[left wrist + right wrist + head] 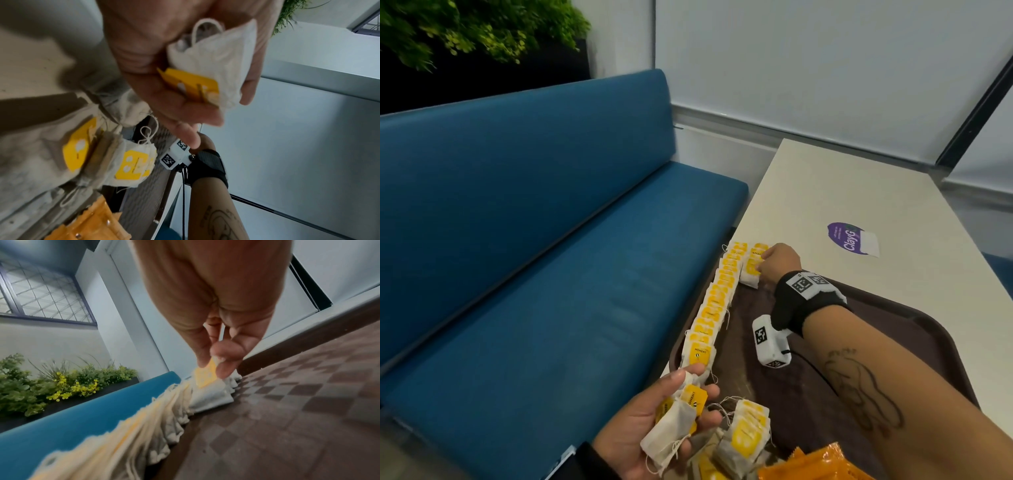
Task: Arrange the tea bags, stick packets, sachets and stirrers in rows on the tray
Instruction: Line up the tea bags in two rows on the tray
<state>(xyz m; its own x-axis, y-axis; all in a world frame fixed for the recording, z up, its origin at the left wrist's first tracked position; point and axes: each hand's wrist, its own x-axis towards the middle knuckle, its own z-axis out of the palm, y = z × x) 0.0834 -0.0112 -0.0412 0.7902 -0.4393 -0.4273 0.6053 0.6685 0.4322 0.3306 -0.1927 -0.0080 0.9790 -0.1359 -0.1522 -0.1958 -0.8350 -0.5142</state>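
Brown plastic tray (914,329) with a chequered, textured floor, on a pale table (859,192); near and right edges cut off by the frame. Along the tray's left rim, a long overlapping row of tea bags (717,301), soft white paper pouches with square yellow tags and loose strings, far end partly hidden behind the right hand (779,262). Just right of that row at the far end, a short second row of tea bags (752,270), its far part covered by the fingers. Right hand reaching to the far left corner, thumb and fingertips pinching the yellow tag of the top bag, seen closely in the right wrist view; remaining fingers hidden behind the palm. Left hand (654,421) near and left of the tray, palm up, fingers curled round a small bunch of tea bags (678,418); count of bags not readable. At the near edge, a leaning stack of tea bags (746,435), and beside it crinkled orange sachets (818,466) with serrated ends, cut off below. Print on tags blurred. Black wrist strap with a white marker block (770,342) over the tray centre. Purple round sticker (849,238) on the far table; blue padded bench (534,240) to the left.
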